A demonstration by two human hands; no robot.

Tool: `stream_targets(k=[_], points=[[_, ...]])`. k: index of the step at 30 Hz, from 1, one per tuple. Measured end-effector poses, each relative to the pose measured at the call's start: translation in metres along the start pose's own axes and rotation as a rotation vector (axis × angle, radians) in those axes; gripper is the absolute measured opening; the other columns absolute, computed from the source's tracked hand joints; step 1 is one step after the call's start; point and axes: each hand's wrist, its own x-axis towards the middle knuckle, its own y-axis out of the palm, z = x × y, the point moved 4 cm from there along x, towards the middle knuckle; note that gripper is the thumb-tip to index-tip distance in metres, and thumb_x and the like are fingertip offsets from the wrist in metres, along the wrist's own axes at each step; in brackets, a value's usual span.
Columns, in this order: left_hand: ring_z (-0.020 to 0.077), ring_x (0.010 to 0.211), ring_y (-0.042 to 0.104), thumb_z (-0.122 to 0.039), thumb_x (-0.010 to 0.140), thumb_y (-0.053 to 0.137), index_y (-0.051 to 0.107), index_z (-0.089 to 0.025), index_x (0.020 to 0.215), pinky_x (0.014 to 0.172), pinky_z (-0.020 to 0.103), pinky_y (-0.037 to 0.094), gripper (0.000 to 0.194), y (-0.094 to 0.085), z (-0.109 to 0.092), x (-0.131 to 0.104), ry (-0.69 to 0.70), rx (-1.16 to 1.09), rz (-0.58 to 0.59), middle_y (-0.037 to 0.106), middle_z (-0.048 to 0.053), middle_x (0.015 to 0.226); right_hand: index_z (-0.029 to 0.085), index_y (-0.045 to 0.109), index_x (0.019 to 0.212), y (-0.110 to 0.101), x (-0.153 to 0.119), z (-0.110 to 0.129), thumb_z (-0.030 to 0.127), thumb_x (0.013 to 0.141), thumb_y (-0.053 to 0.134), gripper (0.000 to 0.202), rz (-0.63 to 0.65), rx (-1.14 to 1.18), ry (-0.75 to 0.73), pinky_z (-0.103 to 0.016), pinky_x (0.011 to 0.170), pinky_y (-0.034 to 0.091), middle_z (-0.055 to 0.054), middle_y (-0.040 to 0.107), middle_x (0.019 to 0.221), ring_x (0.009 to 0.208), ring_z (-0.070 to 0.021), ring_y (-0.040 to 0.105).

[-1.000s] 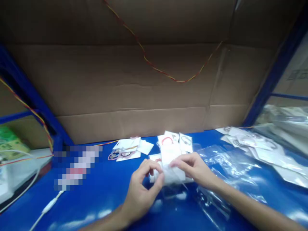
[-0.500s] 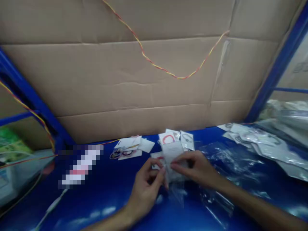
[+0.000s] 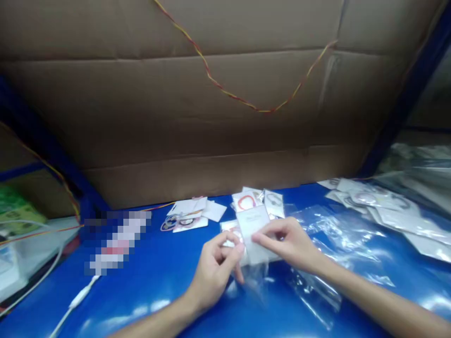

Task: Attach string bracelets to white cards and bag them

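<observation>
A white card in a clear plastic bag is held between my two hands above the blue table. My left hand pinches at the bag's left edge, thumb and forefinger together. From the right, my right hand pinches the card near its middle, with the thumb and forefinger over its face. The bag's loose end hangs below the card. Just behind lie bagged cards with bracelets, among them a card with a red bracelet and a card with a grey bracelet.
Loose white cards with bracelets lie left of centre. Clear empty bags spread to the right, and a pile of bagged cards sits beyond. A power strip stands left on the blue table; a cardboard wall closes the back.
The card has tilted slightly, so its face shows more fully. Both hands keep nearly the same place and grip. The cardboard looks darker and the table brighter.
</observation>
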Motion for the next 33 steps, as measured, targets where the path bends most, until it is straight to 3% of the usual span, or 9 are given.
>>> stream_targets(k=[8, 13, 16, 18, 21, 27, 29, 31, 33], points=[[0.0124, 0.036, 0.054, -0.060, 0.086, 0.060, 0.067, -0.009, 0.082, 0.041, 0.017, 0.036, 0.052, 0.000, 0.000, 0.001, -0.070, 0.031, -0.046, 0.057, 0.002, 0.044, 0.017, 0.080, 0.074, 0.002, -0.003, 0.005, 0.047, 0.075, 0.074, 0.031, -0.035, 0.015, 0.005, -0.012, 0.057, 0.038, -0.003, 0.074, 0.074, 0.062, -0.0040, 0.058], [0.0122, 0.032, 0.051, -0.062, 0.086, 0.060, 0.068, -0.009, 0.081, 0.038, 0.017, 0.029, 0.054, -0.003, 0.004, 0.003, -0.091, 0.075, -0.078, 0.055, 0.002, 0.040, 0.017, 0.080, 0.083, -0.019, -0.001, 0.008, 0.048, 0.074, 0.074, 0.033, -0.302, 0.196, -0.008, -0.015, 0.058, 0.045, -0.007, 0.076, 0.088, 0.069, -0.0082, 0.063], [0.0111, 0.031, 0.048, -0.062, 0.085, 0.061, 0.069, -0.009, 0.078, 0.038, 0.017, 0.028, 0.055, -0.004, 0.005, 0.004, -0.100, 0.086, -0.125, 0.053, 0.001, 0.038, 0.016, 0.077, 0.099, -0.034, 0.003, 0.004, 0.051, 0.076, 0.072, 0.043, -0.423, 0.298, -0.006, -0.014, 0.046, 0.039, -0.007, 0.073, 0.080, 0.055, -0.0044, 0.052], [0.0104, 0.032, 0.049, -0.062, 0.084, 0.062, 0.069, -0.009, 0.077, 0.038, 0.017, 0.029, 0.054, -0.004, 0.004, 0.004, -0.101, 0.090, -0.146, 0.054, 0.002, 0.040, 0.017, 0.070, 0.117, -0.039, 0.006, 0.002, 0.049, 0.073, 0.075, 0.055, -0.409, 0.382, -0.005, -0.012, 0.042, 0.035, -0.003, 0.068, 0.069, 0.048, -0.0018, 0.045], [0.0101, 0.032, 0.049, -0.060, 0.083, 0.064, 0.069, -0.009, 0.074, 0.038, 0.017, 0.029, 0.052, -0.003, 0.002, 0.002, -0.112, 0.077, -0.151, 0.054, 0.002, 0.041, 0.029, 0.042, 0.145, -0.036, 0.008, 0.003, 0.041, 0.072, 0.079, 0.082, -0.305, 0.528, -0.025, -0.012, 0.044, 0.042, 0.000, 0.068, 0.076, 0.051, -0.0039, 0.052], [0.0096, 0.032, 0.049, -0.059, 0.085, 0.064, 0.062, -0.013, 0.073, 0.036, 0.017, 0.031, 0.048, 0.007, 0.001, -0.003, -0.115, -0.037, -0.058, 0.059, 0.003, 0.046, 0.036, 0.003, 0.154, -0.021, 0.006, 0.010, 0.035, 0.074, 0.077, 0.109, -0.156, 0.599, -0.004, -0.010, 0.041, 0.039, 0.004, 0.064, 0.065, 0.044, -0.0042, 0.050], [0.0116, 0.031, 0.049, -0.059, 0.087, 0.061, 0.061, -0.014, 0.080, 0.035, 0.017, 0.033, 0.046, 0.012, 0.003, -0.005, -0.153, -0.104, 0.001, 0.056, 0.001, 0.041, 0.034, 0.008, 0.154, -0.020, 0.007, 0.006, 0.037, 0.071, 0.080, 0.110, -0.137, 0.598, 0.011, -0.010, 0.040, 0.039, 0.003, 0.066, 0.069, 0.045, -0.0038, 0.050], [0.0140, 0.029, 0.050, -0.060, 0.087, 0.060, 0.060, -0.014, 0.085, 0.032, 0.017, 0.031, 0.046, 0.014, 0.006, -0.006, -0.211, -0.150, 0.025, 0.053, 0.000, 0.037, 0.026, 0.036, 0.144, -0.020, 0.009, -0.001, 0.040, 0.067, 0.083, 0.092, -0.137, 0.596, 0.031, -0.010, 0.039, 0.038, -0.001, 0.069, 0.079, 0.048, -0.0047, 0.054], [0.0163, 0.030, 0.053, -0.060, 0.087, 0.060, 0.060, -0.013, 0.090, 0.029, 0.017, 0.029, 0.047, 0.015, 0.007, -0.007, -0.254, -0.185, 0.041, 0.056, 0.001, 0.039, 0.017, 0.058, 0.120, -0.020, 0.010, -0.006, 0.042, 0.066, 0.083, 0.064, -0.147, 0.596, 0.041, -0.011, 0.040, 0.040, -0.006, 0.071, 0.087, 0.054, -0.0058, 0.057]])
